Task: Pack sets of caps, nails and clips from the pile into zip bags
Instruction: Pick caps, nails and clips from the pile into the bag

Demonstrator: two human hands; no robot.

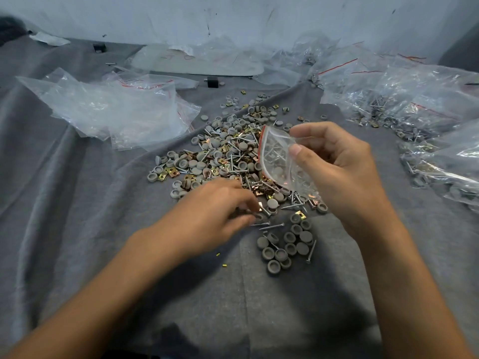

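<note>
Zip bag (278,158) pinched in right hand (337,169) grip, above pile (220,151).

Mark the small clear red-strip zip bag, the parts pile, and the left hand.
small clear plastic zip bag with red strip (277,160): head view, clear front panel.
mixed pile of grey round caps, steel nails, brass clips (228,154): head view, pile centre.
left hand (207,207): head view, back of hand.

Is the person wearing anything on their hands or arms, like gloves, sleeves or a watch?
No. The left hand and right hand are bare, with no gloves or rings that I can see. The left forearm and right forearm are uncovered down to the picture's edge: no sleeves, watch or bracelet show.
</note>
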